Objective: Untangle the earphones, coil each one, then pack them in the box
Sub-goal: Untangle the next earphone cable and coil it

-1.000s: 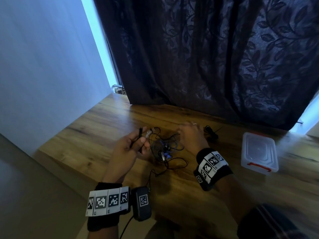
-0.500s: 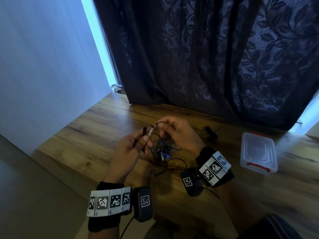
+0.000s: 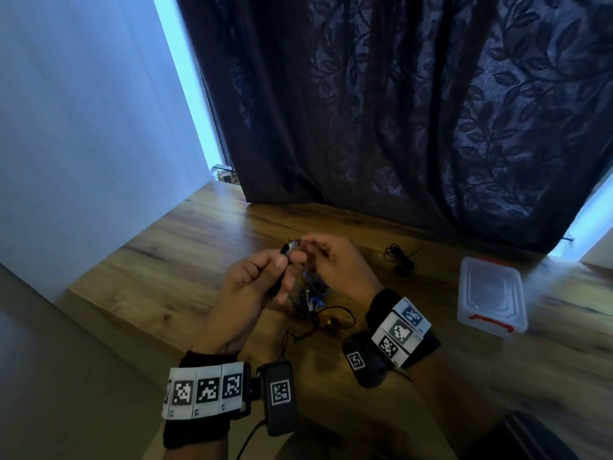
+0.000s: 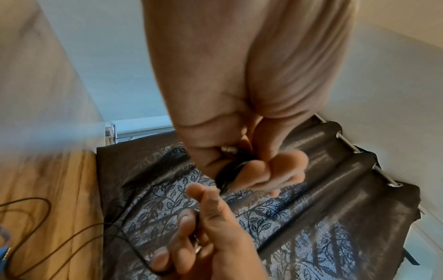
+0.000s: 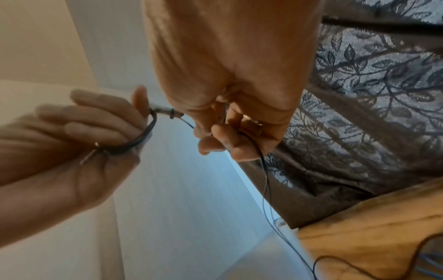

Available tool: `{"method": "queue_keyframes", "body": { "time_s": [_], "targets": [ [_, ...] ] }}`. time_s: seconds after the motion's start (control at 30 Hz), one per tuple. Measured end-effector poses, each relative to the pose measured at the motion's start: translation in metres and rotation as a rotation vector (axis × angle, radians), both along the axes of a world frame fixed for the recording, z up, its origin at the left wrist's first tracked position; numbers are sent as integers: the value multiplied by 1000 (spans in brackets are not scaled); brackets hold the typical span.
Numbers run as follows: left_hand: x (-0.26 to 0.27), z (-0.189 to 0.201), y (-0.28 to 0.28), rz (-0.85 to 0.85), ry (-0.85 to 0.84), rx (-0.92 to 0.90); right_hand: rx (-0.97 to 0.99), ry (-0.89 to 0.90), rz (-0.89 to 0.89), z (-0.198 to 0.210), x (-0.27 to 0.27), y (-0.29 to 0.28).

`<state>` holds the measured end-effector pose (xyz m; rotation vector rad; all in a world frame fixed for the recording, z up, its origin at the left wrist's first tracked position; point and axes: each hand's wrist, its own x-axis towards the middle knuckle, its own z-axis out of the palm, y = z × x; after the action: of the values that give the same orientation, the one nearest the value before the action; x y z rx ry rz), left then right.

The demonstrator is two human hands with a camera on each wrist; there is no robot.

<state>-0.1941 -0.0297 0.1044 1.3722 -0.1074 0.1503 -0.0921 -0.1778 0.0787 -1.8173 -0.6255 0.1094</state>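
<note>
Your left hand (image 3: 252,280) is nearest, its fingers curled round a short loop of black cable (image 5: 141,136) with a plug end showing beside the palm. Your right hand (image 3: 335,260) is just beyond, thumb and fingers pinching a thin cable (image 5: 261,161) close to a small metal connector (image 5: 165,112) that bridges the two hands. Below and between them the tangle of earphones (image 3: 313,293) hangs to the counter (image 3: 166,277), black and blue strands mixed.

Judgement: the step in hand is untangling. Keep the left hand's hold fixed and let the right hand feed the cable out slowly; pulling hard would likely tighten the knot.

Farther right, a second bundle of black cable (image 3: 399,257) lies apart on the counter. Beyond it is the clear box (image 3: 491,293), lid on, with red clips.

The knot's structure cannot be made out. How many earphones are in the tangle is unclear. The wrist views are blurred.
</note>
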Motion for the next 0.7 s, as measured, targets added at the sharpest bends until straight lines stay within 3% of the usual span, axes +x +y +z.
{"method": "queue_keyframes", "body": {
  "time_s": [0.23,0.5,0.6,0.7],
  "targets": [
    [-2,6,-6,71,-61,-159,-110,43,61,-12,-28,2],
    [1,9,-12,121,-88,-194,-294,-114,175,-25,-33,-8],
    [4,3,-10,194,-161,-80,-440,-194,238,-34,-32,-13],
    [9,-6,-12,329,-229,210,-530,-379,299,-24,-36,-16]
  ]
}}
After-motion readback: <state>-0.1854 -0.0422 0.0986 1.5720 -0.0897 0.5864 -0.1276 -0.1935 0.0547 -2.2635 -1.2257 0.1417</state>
